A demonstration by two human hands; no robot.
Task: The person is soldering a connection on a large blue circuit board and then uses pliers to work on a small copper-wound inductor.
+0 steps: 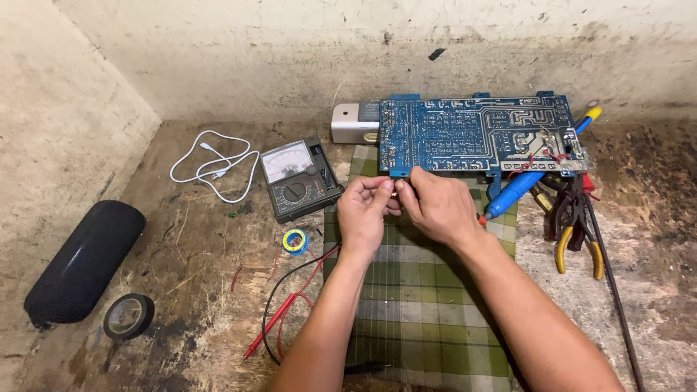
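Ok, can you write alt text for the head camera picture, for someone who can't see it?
Two hands, left and right, pinch a small part together over a green checked cloth, just below a blue circuit board. A meter, tape roll and pliers lie around.

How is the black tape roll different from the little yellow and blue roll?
The black tape roll is bigger and all dark; the small yellow and blue roll is bright and much smaller. The black tape roll lies far left beside a black cylinder, away from the hands; the small one lies close to the left hand. Both lie flat and are ring-shaped.
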